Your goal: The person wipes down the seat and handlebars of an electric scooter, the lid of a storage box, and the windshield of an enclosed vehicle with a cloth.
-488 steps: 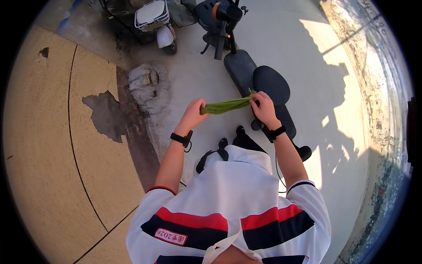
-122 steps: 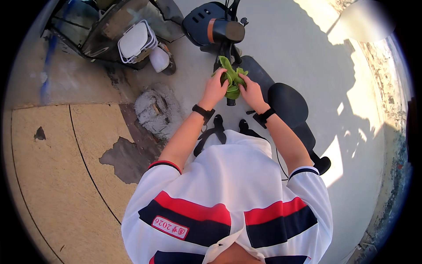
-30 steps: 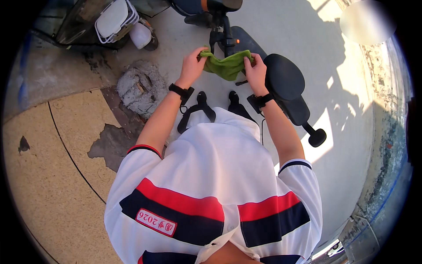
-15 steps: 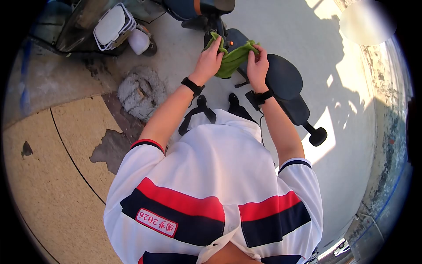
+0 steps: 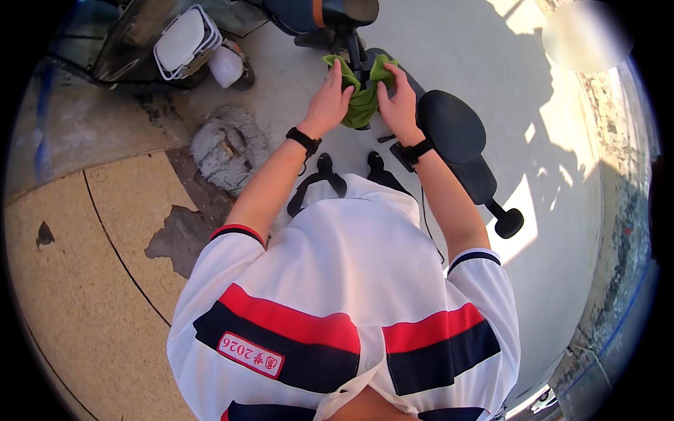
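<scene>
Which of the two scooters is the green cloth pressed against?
The black scooter with the round seat; both hands hold the green cloth on its stem. The white-basket scooter stands apart.

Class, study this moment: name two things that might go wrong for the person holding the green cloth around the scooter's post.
The green cloth is bunched around the scooter stem between left hand and right hand; it might snag on the stem. The scooter could tip if pushed sideways.

Soft green cloth point(image 5: 363, 98) (matt); rough concrete point(image 5: 463, 42)
</scene>
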{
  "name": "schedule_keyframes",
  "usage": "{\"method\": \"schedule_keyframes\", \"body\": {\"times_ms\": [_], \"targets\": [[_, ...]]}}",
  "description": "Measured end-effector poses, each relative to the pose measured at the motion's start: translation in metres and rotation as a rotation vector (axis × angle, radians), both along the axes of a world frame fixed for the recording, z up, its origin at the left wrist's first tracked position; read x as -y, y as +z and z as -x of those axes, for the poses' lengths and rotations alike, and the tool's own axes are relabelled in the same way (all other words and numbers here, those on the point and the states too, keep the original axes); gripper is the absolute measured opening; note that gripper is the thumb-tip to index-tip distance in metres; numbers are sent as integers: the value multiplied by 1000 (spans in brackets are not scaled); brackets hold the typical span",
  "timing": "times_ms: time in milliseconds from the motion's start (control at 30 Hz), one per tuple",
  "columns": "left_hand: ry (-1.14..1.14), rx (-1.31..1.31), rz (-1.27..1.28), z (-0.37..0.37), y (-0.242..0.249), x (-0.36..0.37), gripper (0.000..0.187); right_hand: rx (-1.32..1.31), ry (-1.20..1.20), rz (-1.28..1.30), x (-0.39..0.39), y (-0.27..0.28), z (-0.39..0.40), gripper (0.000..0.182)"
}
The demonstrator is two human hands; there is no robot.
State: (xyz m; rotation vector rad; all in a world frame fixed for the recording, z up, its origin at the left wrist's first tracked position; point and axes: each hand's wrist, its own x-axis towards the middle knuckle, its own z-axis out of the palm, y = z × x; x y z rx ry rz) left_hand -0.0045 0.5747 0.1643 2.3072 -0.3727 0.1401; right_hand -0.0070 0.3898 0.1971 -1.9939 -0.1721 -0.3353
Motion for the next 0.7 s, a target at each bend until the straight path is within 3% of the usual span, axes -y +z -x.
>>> {"method": "schedule_keyframes", "body": {"times_ms": [133, 233, 367, 467, 700], "targets": [[50, -124, -5, -3, 6, -11, 68, -51, 167, 13, -13, 3, -9, 44], [62, -124, -17, -5, 9, -14, 65, 103, 250, 149, -24, -11, -18, 49], [64, -43, 27, -4, 2, -15, 62, -6, 263, 210, -19, -15, -31, 48], [42, -57, 19, -1, 7, -15, 59, -244, 257, 241, -12, -8, -40, 44], [-65, 68, 30, 0, 10, -12, 55, -218, 163, 47, -12, -30, -42, 35]]}}
